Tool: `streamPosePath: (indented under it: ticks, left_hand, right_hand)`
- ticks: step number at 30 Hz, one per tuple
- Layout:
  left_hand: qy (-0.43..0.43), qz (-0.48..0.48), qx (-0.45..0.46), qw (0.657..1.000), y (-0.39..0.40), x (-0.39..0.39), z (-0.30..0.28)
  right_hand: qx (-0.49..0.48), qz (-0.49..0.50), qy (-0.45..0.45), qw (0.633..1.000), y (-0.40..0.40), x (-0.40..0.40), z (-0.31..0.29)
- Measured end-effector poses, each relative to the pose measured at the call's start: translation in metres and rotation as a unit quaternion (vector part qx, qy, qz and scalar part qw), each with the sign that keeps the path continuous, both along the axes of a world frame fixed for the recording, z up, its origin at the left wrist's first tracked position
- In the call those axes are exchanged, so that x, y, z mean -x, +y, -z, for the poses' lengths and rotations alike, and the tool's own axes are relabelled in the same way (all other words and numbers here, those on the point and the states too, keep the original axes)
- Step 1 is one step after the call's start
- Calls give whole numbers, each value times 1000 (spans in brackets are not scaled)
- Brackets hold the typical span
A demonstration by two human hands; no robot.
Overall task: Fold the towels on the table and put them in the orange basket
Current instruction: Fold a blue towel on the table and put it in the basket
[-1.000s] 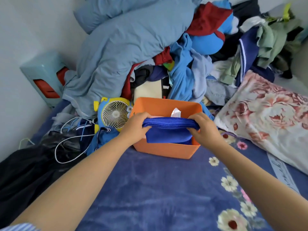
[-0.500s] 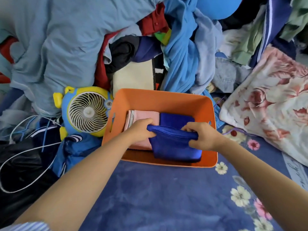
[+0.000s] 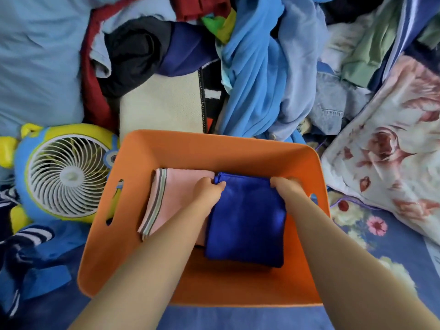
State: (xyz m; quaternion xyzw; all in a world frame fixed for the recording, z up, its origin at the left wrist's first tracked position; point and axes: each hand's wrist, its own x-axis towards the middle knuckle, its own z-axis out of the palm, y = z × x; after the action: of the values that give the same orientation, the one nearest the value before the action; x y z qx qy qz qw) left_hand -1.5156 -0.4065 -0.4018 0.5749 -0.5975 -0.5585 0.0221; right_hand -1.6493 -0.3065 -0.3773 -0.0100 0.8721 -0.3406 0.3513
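Fingers of both hands curl over the far edge of a folded blue towel inside the orange basket.

The left hand grips the towel's far left corner and the right hand grips its far right corner, both forearms reaching down into the basket. The blue towel lies flat on the basket floor toward the right side, its left edge overlapping a folded pink towel with a striped border that lies beside it. The basket stands on a blue floral bed cover. A small blue and yellow fan sits just left of the basket, a heap of clothes lies behind it, and a floral pillow lies to the right.
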Motion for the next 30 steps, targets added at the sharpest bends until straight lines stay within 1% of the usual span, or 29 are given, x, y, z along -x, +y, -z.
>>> streamPosePath:
  ticks: [3,5,8,10,12,14,16,17,18,20,21,22,23,25,30]
  left_hand:
    - [0,-26,35,999,-1,14,14]
    - [-2,-51,58,997,0,21,25]
    - [-22,-62,93,993,3,28,42]
    - [-34,-72,120,990,5,28,48]
    - [-33,-87,150,984,9,27,52]
    - [-26,-84,190,978,14,27,53]
    - [-14,-47,280,959,21,25,53]
    - [-5,-14,342,940,26,23,52]
    - [0,32,403,915,31,20,53]
    - [-13,153,495,855,41,12,61]
    - [-25,212,520,827,42,9,65]
    - [-44,260,526,809,42,7,68]
    - [-69,298,503,809,41,6,69]
    - [-106,329,453,822,36,7,77]
    - [-147,350,428,820,32,14,92]
  right_hand:
    - [42,5,107,993,-15,2,14]
    - [40,-27,169,984,-19,2,22]
    - [-3,-55,217,975,-17,0,43]
    - [-48,-90,267,958,-13,-5,54]
    - [-52,-137,310,939,-9,-13,58]
    - [-33,-188,365,911,0,-27,60]
    - [-50,-269,427,862,10,-44,65]
    - [-72,-316,450,832,14,-46,70]
    - [-82,-343,452,819,16,-47,72]
    - [-89,-359,413,832,18,-44,79]
    - [-99,-359,395,840,20,-40,83]
    - [-107,-357,384,845,21,-35,87]
    - [-111,-356,377,848,21,-31,91]
    - [-108,-347,367,856,20,-29,97]
    - [-111,-345,350,864,16,-25,107]
